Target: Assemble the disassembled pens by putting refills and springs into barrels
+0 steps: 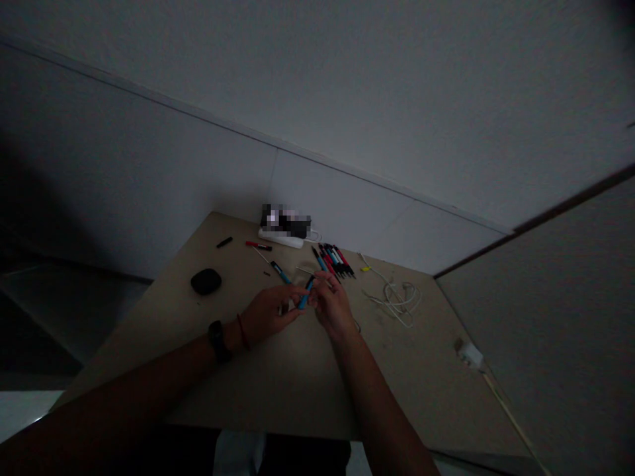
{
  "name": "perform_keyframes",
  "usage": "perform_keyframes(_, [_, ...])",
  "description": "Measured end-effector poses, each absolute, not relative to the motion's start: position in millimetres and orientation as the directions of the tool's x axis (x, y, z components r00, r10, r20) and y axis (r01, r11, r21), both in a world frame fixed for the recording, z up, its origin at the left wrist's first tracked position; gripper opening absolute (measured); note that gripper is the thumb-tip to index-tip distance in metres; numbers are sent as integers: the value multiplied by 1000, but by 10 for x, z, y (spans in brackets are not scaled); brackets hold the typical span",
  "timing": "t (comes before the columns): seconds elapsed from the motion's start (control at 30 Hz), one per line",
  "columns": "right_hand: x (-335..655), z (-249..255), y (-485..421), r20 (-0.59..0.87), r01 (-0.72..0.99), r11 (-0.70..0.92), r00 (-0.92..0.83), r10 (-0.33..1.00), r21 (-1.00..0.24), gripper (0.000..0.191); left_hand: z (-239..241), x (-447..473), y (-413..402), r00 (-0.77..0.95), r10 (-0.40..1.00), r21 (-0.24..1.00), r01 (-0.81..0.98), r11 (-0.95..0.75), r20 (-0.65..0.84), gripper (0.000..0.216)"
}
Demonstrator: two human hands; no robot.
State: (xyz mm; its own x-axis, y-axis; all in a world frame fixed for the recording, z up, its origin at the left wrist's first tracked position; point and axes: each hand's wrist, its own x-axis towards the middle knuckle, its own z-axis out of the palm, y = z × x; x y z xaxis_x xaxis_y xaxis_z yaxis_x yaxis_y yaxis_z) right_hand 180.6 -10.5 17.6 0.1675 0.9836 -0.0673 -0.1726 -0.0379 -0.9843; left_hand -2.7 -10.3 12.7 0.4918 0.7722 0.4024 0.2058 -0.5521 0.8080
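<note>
Above the middle of the table, my left hand [272, 309] is closed around the blue barrel of a pen [305, 297], which is tilted and has a dark upper part. My right hand [333, 305] is right beside it, thumb and fingers pinched together. A thin white stick [304, 269], like a pen refill, runs into the right fingers; its far end is hidden there. Just beyond the left hand lies a blue and black pen piece [280, 272]. Farther back are a red and black pen piece [258, 246] and another thin white stick [260, 255].
Several red, blue and black pens [336, 260] lie side by side behind my right hand. A coiled white cable [397, 301] is to the right. On the left are a black rounded case [206, 281] and a small black piece [224, 242]. A white power strip [280, 238] stands by the wall.
</note>
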Motion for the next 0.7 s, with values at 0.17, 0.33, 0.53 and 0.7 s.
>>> perform_keyframes(0.17, [1783,74,-115,-66,32,-67,28,997,-997,30,127,-41,-131,595,688,734,227,-640,416,21])
perform_keyframes(0.33, [1888,65,-87,239,535,143,114,964,-833,26,180,-56,-146,573,672,717,197,-669,470,25])
perform_keyframes(0.53, [2180,75,-38,434,850,33,235,870,-525,25,308,-58,-246,672,594,703,152,-694,442,25])
perform_keyframes(0.7, [2263,18,-20,410,877,7,218,886,-481,27,307,-34,-298,786,480,706,80,-704,390,19])
